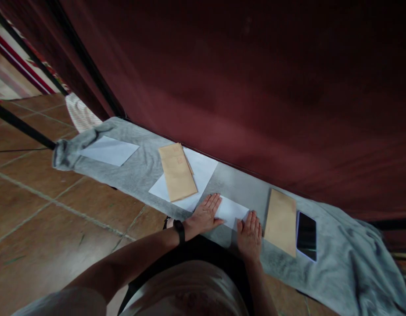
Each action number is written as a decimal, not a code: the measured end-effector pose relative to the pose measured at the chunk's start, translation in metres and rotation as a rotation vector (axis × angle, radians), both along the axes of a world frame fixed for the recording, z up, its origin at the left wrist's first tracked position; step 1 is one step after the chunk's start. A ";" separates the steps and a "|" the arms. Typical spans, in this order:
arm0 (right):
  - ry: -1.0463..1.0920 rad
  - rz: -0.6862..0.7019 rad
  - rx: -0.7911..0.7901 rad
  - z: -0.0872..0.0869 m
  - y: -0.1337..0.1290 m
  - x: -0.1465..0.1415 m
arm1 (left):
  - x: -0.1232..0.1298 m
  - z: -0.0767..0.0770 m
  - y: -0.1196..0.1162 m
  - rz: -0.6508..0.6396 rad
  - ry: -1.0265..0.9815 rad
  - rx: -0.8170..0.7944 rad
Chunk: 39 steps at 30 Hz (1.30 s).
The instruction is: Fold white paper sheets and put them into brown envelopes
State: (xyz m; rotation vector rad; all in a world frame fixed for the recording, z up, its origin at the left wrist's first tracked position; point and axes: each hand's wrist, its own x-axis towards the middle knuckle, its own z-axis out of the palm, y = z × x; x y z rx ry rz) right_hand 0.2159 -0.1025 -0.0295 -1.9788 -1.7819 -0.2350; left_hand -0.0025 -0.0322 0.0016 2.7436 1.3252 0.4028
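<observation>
Resting with fingers outstretched, the left hand (207,213) and right hand (249,237) touch opposite ends of a small white paper (231,210) lying on the cloth-covered bench (146,164), each grip spread flat and closed around nothing. Left of them, brown envelopes (178,173) overlap a larger white sheet (203,166); just beyond the right hand, another brown envelope (281,221) lies beside a phone (306,237).
</observation>
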 end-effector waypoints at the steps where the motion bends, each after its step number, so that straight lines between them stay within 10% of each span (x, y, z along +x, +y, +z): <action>1: 0.008 -0.008 0.008 0.002 0.000 -0.002 | 0.001 -0.001 0.000 -0.002 -0.007 0.006; 10: 0.019 0.283 -0.076 0.014 0.015 -0.044 | 0.002 0.006 -0.001 -0.009 0.017 0.003; 28: -0.099 0.033 -0.014 -0.008 0.008 -0.019 | 0.017 -0.005 0.001 0.166 -0.020 0.118; 39: -0.102 0.005 0.000 -0.007 0.000 -0.014 | 0.021 -0.010 -0.006 0.025 -0.027 0.068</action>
